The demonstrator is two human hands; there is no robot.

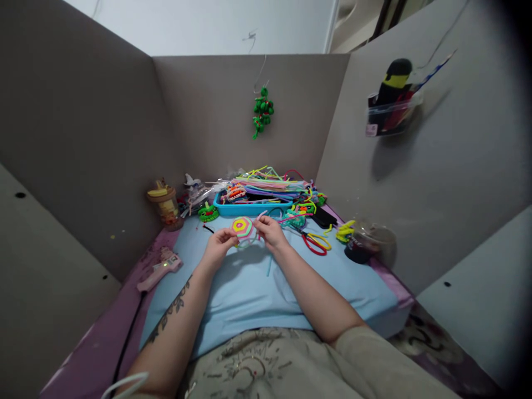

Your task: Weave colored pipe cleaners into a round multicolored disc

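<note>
Between my two hands is a small hexagonal coil of pipe cleaners (241, 226), with yellow, pink and pale green rings. My left hand (220, 249) pinches its lower left edge between thumb and fingers. On the other side, my right hand (271, 233) is closed at the right edge, gripping a pink pipe cleaner (261, 215) whose end sticks up above the fingers. A pale green strand curves under the coil from hand to hand. Both hands are raised a little above the light blue cloth (233, 299). My fingers hide where the strands join.
A blue tray (253, 209) heaped with pipe cleaners stands at the back. Red and yellow-handled scissors (318, 243) lie right of my hands. A pink glue gun (160, 271) rests left, beside a cup (165, 208). A dark tub (359, 246) stands at the right wall.
</note>
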